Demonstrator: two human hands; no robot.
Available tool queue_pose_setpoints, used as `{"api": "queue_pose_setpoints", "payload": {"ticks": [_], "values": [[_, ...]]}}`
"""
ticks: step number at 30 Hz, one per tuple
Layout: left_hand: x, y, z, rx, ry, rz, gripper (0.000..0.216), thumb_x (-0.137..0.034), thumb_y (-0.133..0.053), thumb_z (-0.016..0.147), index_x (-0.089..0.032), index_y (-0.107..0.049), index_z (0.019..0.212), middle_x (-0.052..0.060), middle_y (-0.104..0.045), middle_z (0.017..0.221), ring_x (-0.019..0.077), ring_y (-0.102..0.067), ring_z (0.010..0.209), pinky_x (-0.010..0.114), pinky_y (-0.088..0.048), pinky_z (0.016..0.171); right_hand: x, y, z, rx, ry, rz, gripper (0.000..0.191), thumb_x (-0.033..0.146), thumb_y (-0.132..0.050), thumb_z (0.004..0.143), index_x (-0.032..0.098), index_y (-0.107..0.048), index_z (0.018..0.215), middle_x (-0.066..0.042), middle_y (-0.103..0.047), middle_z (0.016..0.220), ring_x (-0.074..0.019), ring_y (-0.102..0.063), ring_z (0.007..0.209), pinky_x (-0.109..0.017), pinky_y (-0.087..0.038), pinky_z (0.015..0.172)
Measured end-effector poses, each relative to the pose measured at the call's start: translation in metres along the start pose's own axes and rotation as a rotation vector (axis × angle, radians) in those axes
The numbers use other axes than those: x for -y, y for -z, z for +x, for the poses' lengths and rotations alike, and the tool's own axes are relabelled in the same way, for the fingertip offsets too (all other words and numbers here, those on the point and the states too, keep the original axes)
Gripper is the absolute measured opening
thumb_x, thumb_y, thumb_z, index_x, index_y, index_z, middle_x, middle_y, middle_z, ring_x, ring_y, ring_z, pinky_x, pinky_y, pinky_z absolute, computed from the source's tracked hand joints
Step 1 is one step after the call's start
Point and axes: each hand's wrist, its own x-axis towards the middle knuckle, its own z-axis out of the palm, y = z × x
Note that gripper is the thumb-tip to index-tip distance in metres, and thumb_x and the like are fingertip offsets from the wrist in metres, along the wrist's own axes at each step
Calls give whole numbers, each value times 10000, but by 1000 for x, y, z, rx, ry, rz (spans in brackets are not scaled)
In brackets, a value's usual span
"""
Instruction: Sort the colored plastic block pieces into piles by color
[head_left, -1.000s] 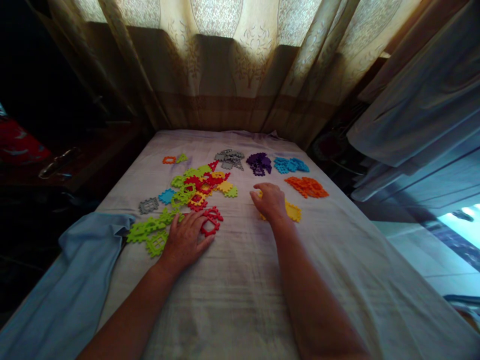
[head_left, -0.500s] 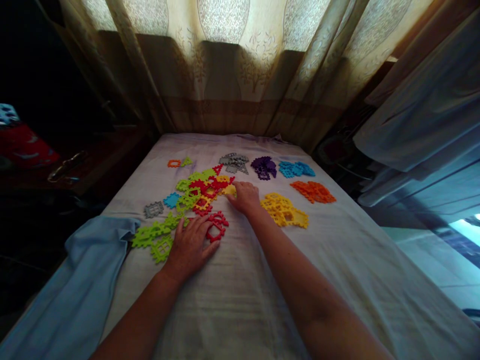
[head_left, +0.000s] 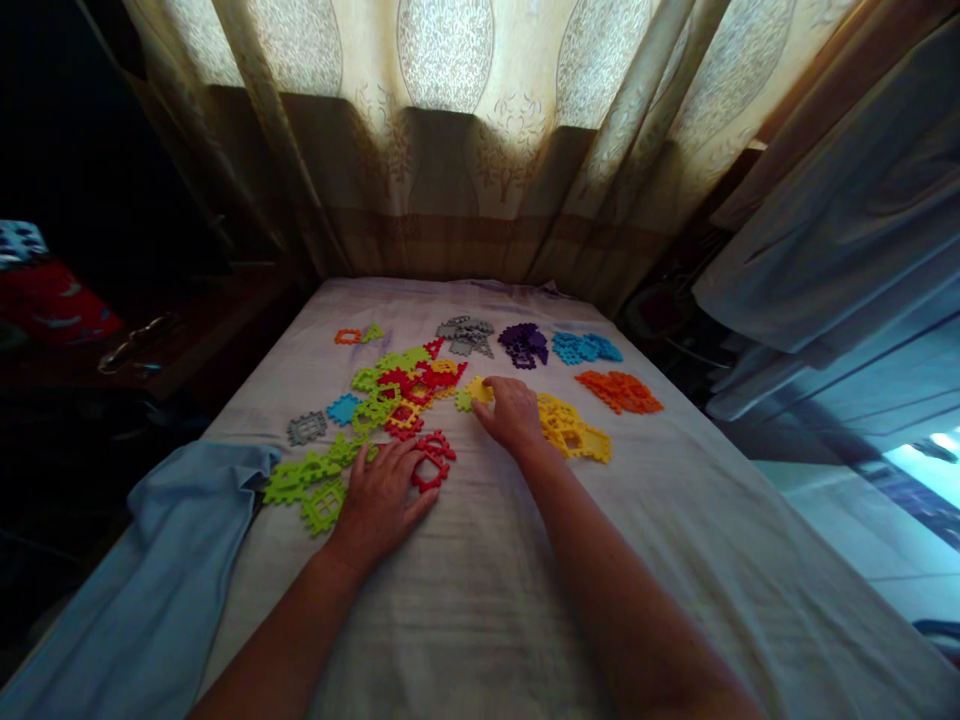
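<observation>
Flat plastic puzzle tiles lie on a bed sheet (head_left: 480,580). A mixed heap of green, red and yellow tiles (head_left: 394,385) sits at the left centre. My right hand (head_left: 512,410) rests between that heap and a yellow pile (head_left: 574,430), its fingertips pressed on a yellow tile (head_left: 475,390). My left hand (head_left: 379,495) lies flat with fingers spread, touching red tiles (head_left: 429,458) beside green tiles (head_left: 311,480).
Sorted piles stand at the back: grey (head_left: 466,333), purple (head_left: 523,343), blue (head_left: 585,347) and orange (head_left: 619,391). An orange and a green tile (head_left: 358,335) lie apart at back left. A blue cloth (head_left: 161,580) covers the bed's left edge. Curtains (head_left: 450,150) hang behind.
My right hand went from the yellow pile to the mixed heap, then drew back toward the yellow pile with a yellow tile under its fingers. The left hand stayed put.
</observation>
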Motion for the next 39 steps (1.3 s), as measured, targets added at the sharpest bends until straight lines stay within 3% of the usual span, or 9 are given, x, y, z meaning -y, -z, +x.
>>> {"api": "queue_pose_setpoints", "payload": {"ticks": [5, 8, 11, 14, 20, 31, 39], "values": [[0, 2, 2, 23, 0, -9, 488, -457, -578, 882, -205, -581, 1300, 138, -588, 1423, 330, -515, 1335, 636, -239, 1169, -45, 15, -40, -95, -101, -28, 412, 354, -576, 884, 170, -620, 1250, -142, -682, 1186, -280, -581, 1128, -410, -406, 979], [1, 1, 2, 4, -4, -5, 478, -454, -583, 876, -223, -586, 1295, 130, -598, 1414, 326, -525, 1325, 624, -241, 1171, -64, 22, -64, -106, -162, -54, 442, 370, -599, 871, 189, -611, 1274, -144, -637, 1287, -288, -545, 1215, -434, -394, 1020], [3, -1, 2, -14, -4, 1, 463, -457, -582, 873, -237, -597, 1281, 121, -603, 1410, 325, -524, 1326, 616, -240, 1174, -69, 24, -80, -62, -258, -75, 641, 475, -655, 830, 234, -524, 1410, -155, -445, 1523, -338, -379, 1407, -518, -333, 1093], [3, -2, 2, -15, -5, 10, 465, -455, -580, 872, -227, -601, 1276, 123, -605, 1407, 323, -527, 1323, 615, -240, 1172, -64, 22, -84, 48, -345, -79, 817, 576, -669, 792, 286, -410, 1511, -148, -255, 1634, -371, -215, 1495, -605, -261, 1116], [3, 0, 2, -23, -14, 3, 459, -463, -552, 889, -233, -597, 1283, 128, -607, 1402, 318, -532, 1316, 606, -260, 1166, -61, 12, -68, 95, -365, -71, 770, 625, -598, 832, 325, -408, 1515, -144, -265, 1632, -373, -194, 1502, -675, -211, 1102], [5, -1, 1, -19, -32, -2, 472, -477, -547, 896, -227, -590, 1293, 134, -599, 1412, 326, -529, 1322, 620, -268, 1159, -74, 1, -25, 45, -292, -73, 617, 573, -550, 891, 317, -496, 1450, -133, -356, 1586, -335, -309, 1447, -654, -229, 1113], [4, 0, 0, -12, -29, 8, 471, -460, -563, 892, -229, -578, 1302, 127, -593, 1421, 322, -534, 1314, 615, -262, 1161, -83, -6, 1, 7, -312, -68, 620, 554, -511, 917, 286, -465, 1474, -141, -373, 1573, -318, -321, 1433, -644, -252, 1105]]}}
